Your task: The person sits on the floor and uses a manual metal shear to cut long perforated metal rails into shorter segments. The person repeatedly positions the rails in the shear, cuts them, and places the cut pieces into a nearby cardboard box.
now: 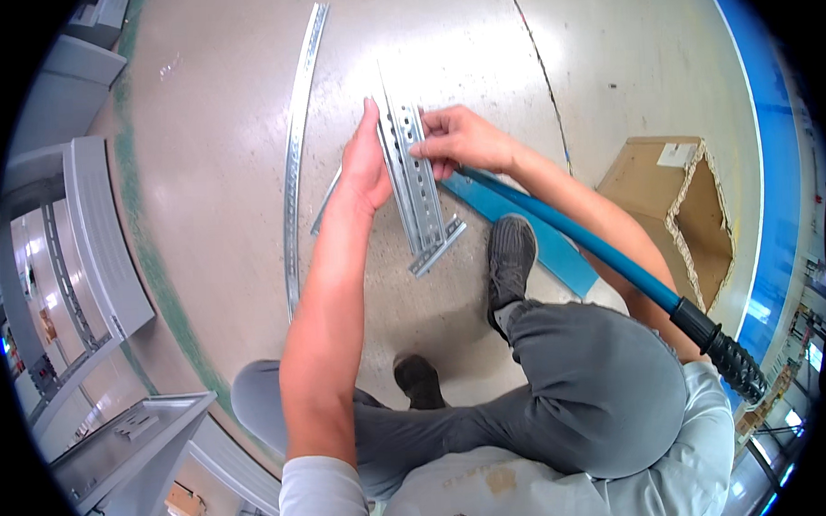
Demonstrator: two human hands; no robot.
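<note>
Right fingers [440, 148] pinching slotted rails [415, 181] at the rails' right edge; left hand [364, 164] along their left edge (fingertips hidden, can't tell grip). Short strip [438, 248] by their near end.

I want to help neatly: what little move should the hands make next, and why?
Maybe press the left hand and right hand gently inward, to hold the slotted metal rails together: the hands flank them on opposite sides, and the rails run lengthwise, side by side.
</note>
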